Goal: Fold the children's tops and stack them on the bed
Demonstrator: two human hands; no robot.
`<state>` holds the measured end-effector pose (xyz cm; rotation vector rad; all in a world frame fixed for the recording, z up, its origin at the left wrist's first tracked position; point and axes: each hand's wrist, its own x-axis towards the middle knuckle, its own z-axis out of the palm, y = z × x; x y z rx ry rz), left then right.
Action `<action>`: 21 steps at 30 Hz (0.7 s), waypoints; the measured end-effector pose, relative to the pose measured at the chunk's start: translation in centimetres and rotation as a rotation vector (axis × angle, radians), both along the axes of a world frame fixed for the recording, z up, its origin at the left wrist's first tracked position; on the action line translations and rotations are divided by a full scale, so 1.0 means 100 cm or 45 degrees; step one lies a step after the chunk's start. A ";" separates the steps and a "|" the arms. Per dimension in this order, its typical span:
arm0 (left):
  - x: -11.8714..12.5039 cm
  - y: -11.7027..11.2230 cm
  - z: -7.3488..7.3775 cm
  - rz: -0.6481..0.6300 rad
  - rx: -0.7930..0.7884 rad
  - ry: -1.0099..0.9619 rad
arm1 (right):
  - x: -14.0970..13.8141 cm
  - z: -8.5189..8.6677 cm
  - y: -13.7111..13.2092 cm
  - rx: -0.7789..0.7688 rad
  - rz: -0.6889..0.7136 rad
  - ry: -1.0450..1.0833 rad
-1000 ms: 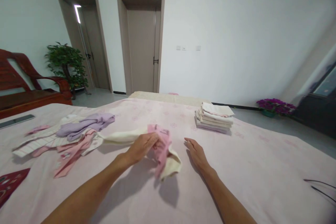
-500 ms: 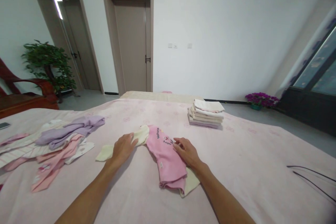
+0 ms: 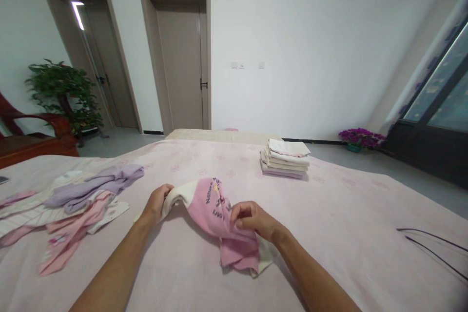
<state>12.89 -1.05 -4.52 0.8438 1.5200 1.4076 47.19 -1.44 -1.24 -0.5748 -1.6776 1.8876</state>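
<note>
A small pink shirt (image 3: pixel 208 209) with cream sleeves and printed lettering lies in front of me, partly raised off the bedspread. My left hand (image 3: pixel 158 204) is closed around its left cream sleeve, which arches up toward the shirt's shoulder. On the other side, my right hand (image 3: pixel 252 218) pinches the pink front beside the lettering, thumb and fingers curled together. The second cream sleeve (image 3: pixel 266 255) pokes out from beneath the body near my right wrist.
On the pink bedspread (image 3: pixel 340 234), a neat stack of folded clothes (image 3: pixel 287 160) stands at the back right. A loose heap of clothes (image 3: pixel 84 200) spreads at the left. Thin dark cords (image 3: pixel 427 236) lie at the right edge, and a phone (image 3: pixel 3 180) at the far left.
My left hand has moved left and taken hold of the sleeve, lifting it. My right fingers have curled onto the pink front, and the shirt has gone from flat to bunched and raised.
</note>
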 end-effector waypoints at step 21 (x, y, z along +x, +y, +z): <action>0.024 -0.009 -0.006 -0.743 -0.024 1.039 | -0.017 -0.014 -0.003 0.857 -0.177 -1.076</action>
